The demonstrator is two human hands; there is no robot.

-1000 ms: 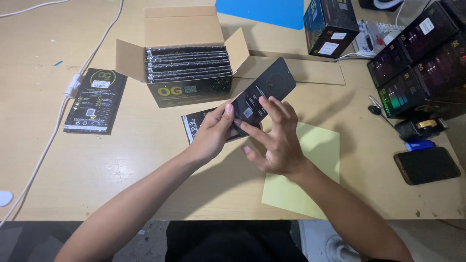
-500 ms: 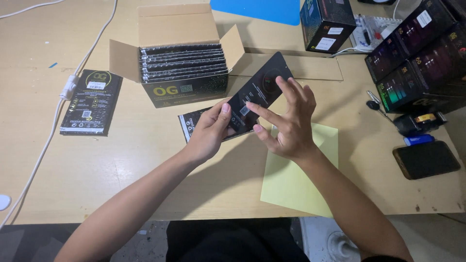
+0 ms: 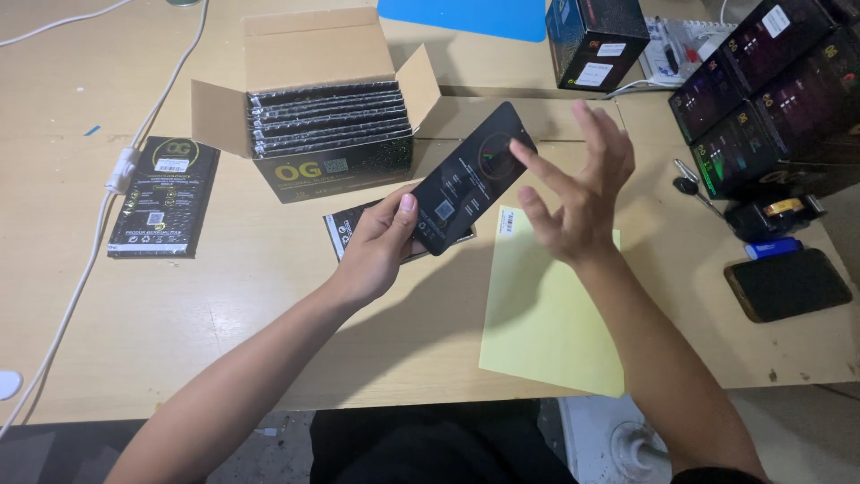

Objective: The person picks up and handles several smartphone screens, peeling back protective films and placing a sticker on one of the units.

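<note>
On the desk (image 3: 179, 314) an open cardboard box (image 3: 313, 108) stands behind the left hand (image 3: 381, 246), whose fingers clamp a flat black packet (image 3: 470, 179) tilted above the desk. Just right of the packet, the right hand (image 3: 578, 193) hovers with fingers spread, holding nothing, over a yellow sheet (image 3: 546, 314).

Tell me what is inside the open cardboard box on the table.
The open cardboard box holds a row of flat black packets standing on edge, only their top edges showing. Their lower parts and the box floor are hidden.

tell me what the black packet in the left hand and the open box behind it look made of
Packet: looks like thin glossy card or plastic film, going by its sheen and flat stiff shape held in the left hand. Box: brown corrugated cardboard, matte, with raw flaps.
</note>
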